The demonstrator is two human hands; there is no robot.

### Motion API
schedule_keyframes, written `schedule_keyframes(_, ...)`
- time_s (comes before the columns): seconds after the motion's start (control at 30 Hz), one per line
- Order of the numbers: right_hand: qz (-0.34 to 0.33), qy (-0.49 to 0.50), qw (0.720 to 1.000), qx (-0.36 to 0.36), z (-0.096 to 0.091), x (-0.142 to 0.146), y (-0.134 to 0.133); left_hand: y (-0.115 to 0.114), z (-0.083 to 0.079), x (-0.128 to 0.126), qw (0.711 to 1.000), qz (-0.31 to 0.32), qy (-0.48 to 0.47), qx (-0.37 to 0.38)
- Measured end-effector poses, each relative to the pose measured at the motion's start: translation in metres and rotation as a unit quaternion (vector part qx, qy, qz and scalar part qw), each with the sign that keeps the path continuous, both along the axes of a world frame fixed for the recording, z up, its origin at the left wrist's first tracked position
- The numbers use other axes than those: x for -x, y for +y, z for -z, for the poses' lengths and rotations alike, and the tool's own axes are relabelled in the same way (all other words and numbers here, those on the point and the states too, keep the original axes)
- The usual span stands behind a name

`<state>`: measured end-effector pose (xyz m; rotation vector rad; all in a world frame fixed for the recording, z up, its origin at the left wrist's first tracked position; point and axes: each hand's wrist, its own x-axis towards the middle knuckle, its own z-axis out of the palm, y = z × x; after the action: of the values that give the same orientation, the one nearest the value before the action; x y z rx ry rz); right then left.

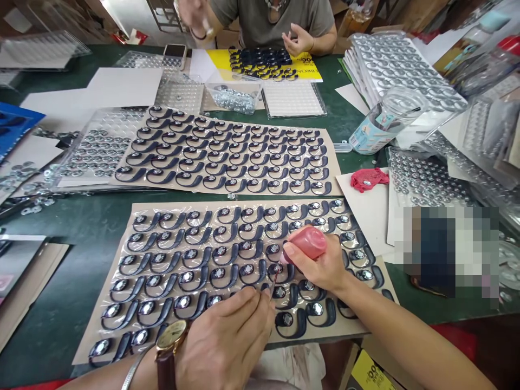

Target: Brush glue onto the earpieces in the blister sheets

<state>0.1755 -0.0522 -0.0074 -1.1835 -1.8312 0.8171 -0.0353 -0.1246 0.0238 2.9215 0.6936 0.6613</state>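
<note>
The right hand (325, 268) grips a pink bottle (306, 242), tilted nozzle-down over dark curved pieces (234, 275) set in rows on a cardboard sheet (83, 353). The left hand (227, 336) pinches a thin tool (274, 284) close by; whether nozzle and tool touch is unclear. The sheet lies on a green surface (73, 222), near another filled sheet (335, 173).
</note>
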Motion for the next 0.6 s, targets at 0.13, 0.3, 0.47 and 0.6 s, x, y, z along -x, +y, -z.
schedule_keyframes(0.13, 0.012, -0.017, 1.000, -0.014, 0.000, -0.001, 0.000, 0.003, -0.002, 0.000, 1.000, -0.001, -0.001, 0.004)
schedule_keyframes(0.3, 0.032, -0.042, 0.998, -0.046, 0.001, -0.005, 0.001, 0.008, -0.005, 0.001, 0.999, -0.011, -0.019, 0.029)
schedule_keyframes(0.47, 0.029, -0.042, 0.998, -0.047, 0.001, -0.007, 0.000, 0.011, -0.006, 0.002, 0.999, -0.013, -0.026, 0.038)
schedule_keyframes(0.6, 0.017, -0.013, 0.999, -0.050, 0.000, -0.007, 0.000, 0.009, -0.005, 0.003, 0.998, -0.018, -0.028, 0.045)
